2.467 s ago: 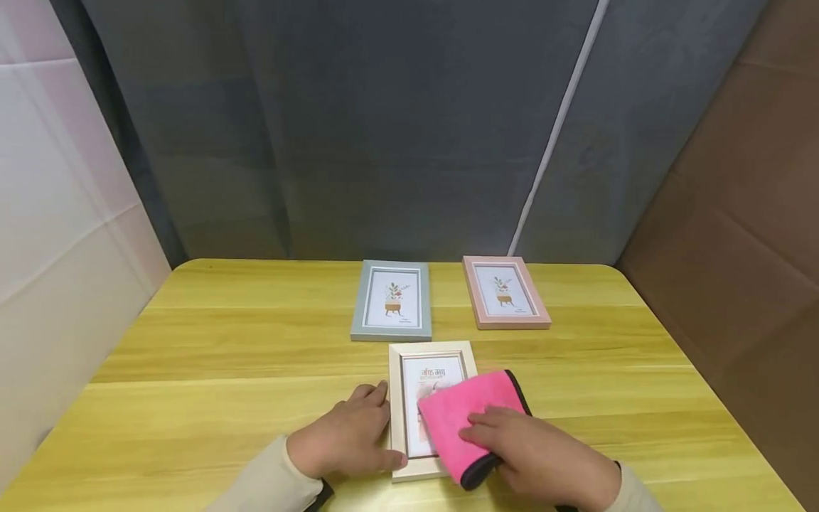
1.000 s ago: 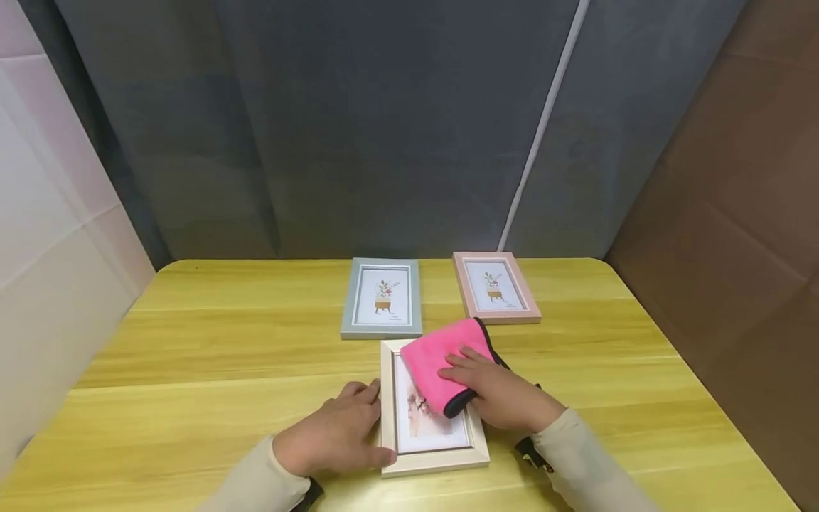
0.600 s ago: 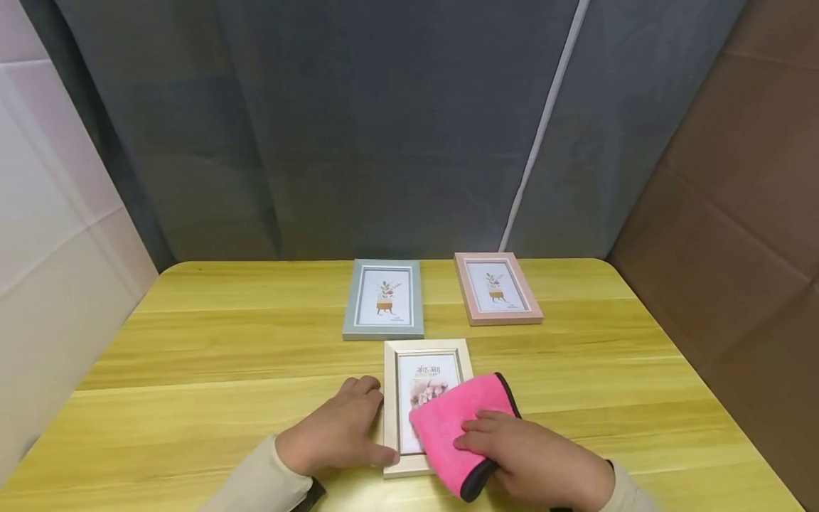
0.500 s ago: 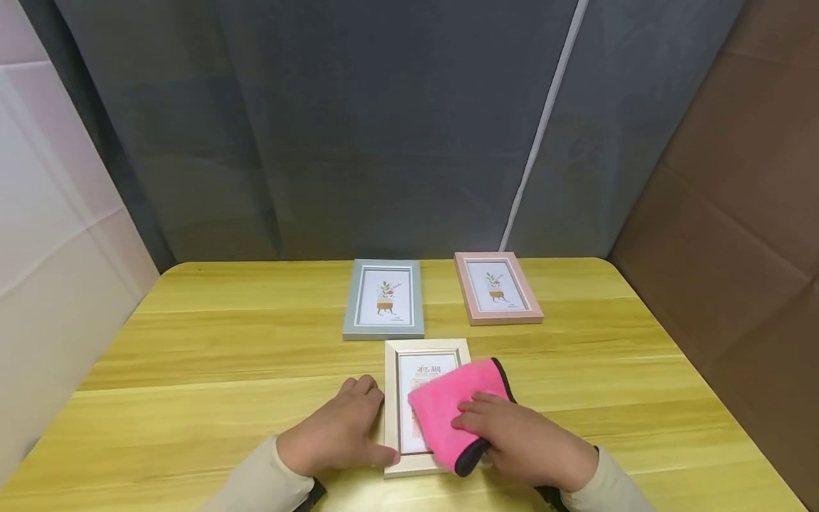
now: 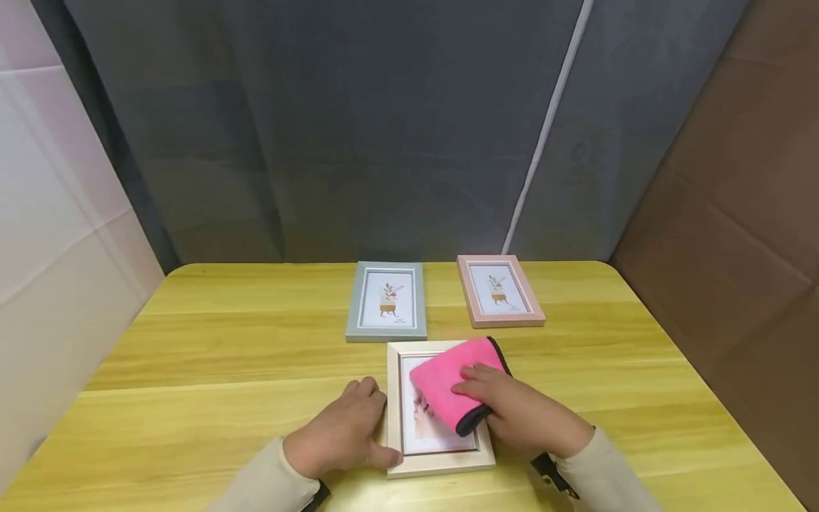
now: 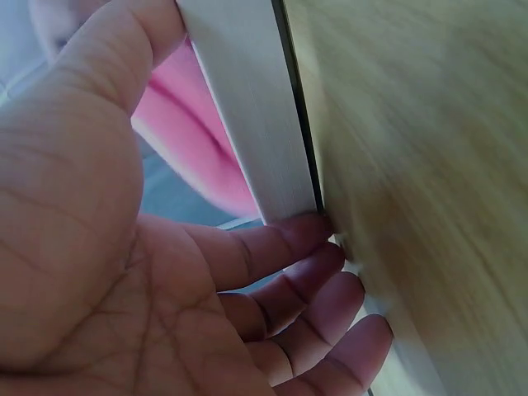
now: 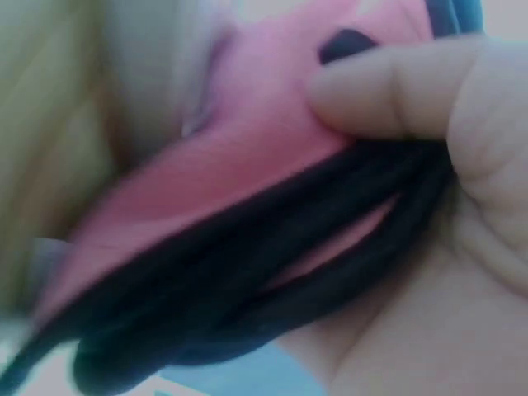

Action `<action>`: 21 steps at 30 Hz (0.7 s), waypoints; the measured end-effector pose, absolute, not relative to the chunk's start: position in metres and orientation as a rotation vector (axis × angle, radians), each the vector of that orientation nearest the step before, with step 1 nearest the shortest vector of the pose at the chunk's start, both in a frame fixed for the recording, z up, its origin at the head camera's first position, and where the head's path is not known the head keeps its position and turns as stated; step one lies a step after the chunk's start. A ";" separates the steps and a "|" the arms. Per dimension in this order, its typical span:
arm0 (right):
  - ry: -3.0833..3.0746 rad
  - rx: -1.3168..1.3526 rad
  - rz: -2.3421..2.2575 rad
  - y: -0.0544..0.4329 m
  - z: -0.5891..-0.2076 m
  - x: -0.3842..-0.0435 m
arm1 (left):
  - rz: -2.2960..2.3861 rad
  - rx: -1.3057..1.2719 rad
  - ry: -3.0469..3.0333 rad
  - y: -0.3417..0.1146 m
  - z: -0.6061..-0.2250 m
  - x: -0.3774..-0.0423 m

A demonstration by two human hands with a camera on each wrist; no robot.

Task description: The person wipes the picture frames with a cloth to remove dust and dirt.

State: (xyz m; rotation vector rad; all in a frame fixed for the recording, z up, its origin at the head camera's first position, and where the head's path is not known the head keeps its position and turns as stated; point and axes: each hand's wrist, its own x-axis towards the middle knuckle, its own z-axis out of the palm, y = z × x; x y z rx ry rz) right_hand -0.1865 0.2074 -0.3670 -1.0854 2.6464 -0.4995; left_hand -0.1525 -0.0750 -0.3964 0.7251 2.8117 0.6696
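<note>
A cream picture frame (image 5: 441, 464) lies flat on the table, its print partly covered. My left hand (image 5: 339, 434) holds the frame's near left corner, thumb at the corner and fingers along the left side. In the left wrist view the fingertips (image 6: 305, 227) touch the frame's side (image 6: 247, 107). Over the frame's upper right, my right hand (image 5: 518, 402) presses a folded pink cloth (image 5: 444, 377) with black edging against the glass. The right wrist view shows the thumb (image 7: 388, 91) pinching the cloth's folded layers (image 7: 206, 173).
A grey-blue picture frame (image 5: 354, 302) lies just beyond the cream one, and a pink picture frame (image 5: 470, 299) farther right. Both show plant prints. The wooden table (image 5: 224, 341) ends at a dark grey curtain (image 5: 384, 128), with a brown panel (image 5: 736, 235) on the right.
My right hand has swept the cloth down and up the glass repeatedly; since half a second ago it has moved up, uncovering the lower print. The left hand keeps its hold on the frame.
</note>
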 end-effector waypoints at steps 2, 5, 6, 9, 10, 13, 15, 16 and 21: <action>2.616 -1.099 -0.429 0.212 -0.357 -0.168 | 0.670 0.730 2.817 -0.074 -0.396 -0.153; 2.534 -1.032 -0.342 0.215 -0.351 -0.149 | 0.649 0.748 2.834 -0.073 -0.395 -0.154; 2.525 -1.030 -0.321 0.214 -0.352 -0.145 | 0.642 0.756 2.841 -0.073 -0.395 -0.154; 2.553 -1.021 -0.294 0.211 -0.358 -0.146 | 0.624 0.777 2.851 -0.073 -0.394 -0.154; 2.593 -1.045 -0.294 0.209 -0.361 -0.150 | 0.620 0.786 2.853 -0.073 -0.394 -0.154; 2.691 -1.055 -0.346 0.203 -0.367 -0.171 | 0.614 0.808 2.849 -0.073 -0.394 -0.154; 2.718 -1.004 -0.418 0.197 -0.370 -0.188 | 0.607 0.815 2.849 -0.073 -0.394 -0.154; 2.724 -0.966 -0.459 0.195 -0.371 -0.196 | 0.605 0.817 2.849 -0.073 -0.394 -0.154; 2.711 -0.816 -0.591 0.181 -0.371 -0.225 | 0.601 0.799 2.855 -0.077 -0.394 -0.152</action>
